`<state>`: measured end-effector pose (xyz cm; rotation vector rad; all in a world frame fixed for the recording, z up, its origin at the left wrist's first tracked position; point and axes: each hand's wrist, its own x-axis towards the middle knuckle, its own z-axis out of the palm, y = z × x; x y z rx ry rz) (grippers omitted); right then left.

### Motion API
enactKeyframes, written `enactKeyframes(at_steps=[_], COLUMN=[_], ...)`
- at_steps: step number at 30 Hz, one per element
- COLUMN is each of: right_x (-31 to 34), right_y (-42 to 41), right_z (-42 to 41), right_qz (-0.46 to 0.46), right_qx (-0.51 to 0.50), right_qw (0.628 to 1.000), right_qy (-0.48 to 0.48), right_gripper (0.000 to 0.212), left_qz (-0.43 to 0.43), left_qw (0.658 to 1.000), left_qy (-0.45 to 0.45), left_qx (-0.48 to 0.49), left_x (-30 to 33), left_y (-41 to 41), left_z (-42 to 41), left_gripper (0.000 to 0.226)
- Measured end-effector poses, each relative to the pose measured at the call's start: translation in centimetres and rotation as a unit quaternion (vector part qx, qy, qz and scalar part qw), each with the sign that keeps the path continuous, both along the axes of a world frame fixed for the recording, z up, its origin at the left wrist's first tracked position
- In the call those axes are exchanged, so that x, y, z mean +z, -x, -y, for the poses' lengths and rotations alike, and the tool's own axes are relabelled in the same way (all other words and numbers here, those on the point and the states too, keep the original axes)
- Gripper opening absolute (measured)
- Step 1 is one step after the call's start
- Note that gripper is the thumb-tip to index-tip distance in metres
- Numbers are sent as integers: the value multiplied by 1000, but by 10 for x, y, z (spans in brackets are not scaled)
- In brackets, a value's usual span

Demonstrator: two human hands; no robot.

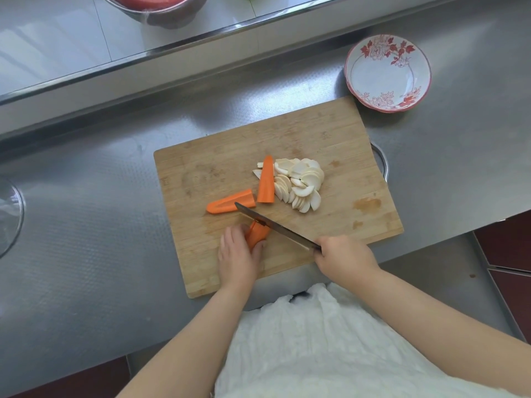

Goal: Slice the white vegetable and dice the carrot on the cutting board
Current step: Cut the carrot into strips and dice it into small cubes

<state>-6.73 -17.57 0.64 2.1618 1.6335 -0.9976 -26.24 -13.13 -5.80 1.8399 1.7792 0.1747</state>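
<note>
A wooden cutting board (330,145) is laid on the steel table (86,225); a carrot piece (258,232) near its front edge is pinned under the curled fingers of the left hand (240,254), while a knife (275,225) is gripped by its handle in the closed right hand (343,255), its blade set across the top of that piece. Two more carrot lengths are left farther back, one (231,205) lying sideways just beyond the blade tip, the other (266,180) touching a heap of white vegetable slices (300,183) at the board's middle; a red-flowered bowl (388,73) is placed on the table just beyond the board's far right corner.
</note>
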Motion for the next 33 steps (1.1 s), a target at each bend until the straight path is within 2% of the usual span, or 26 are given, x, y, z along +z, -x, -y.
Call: enactKeyframes(at_steps=[10,12,16,20,33], right_x=[1,1,0,1,17], right_y=[4,5,8,12,17], right_z=[1,0,3,4,10], right_qz=[4,5,1,-2,-14], right_qx=[-2,-7,-13,-19,-18], right_qw=[1000,1000,1000,1000,999], right_qy=[-1,0,-4,5,-24], right_gripper=[26,26,25,24,27], left_qz=[19,23,29,38,59], left_qw=[1000,999,990,987,965], left_qy=[6,-15,-107,-120,-193], left_qx=[-18,-30,-86,-99,-166], left_x=[-3,-4,-12,-16,-25], left_y=[4,6,8,6,10], left_z=[-3,-2,-2,-7,-15], left_gripper=[49,49,30,19,26])
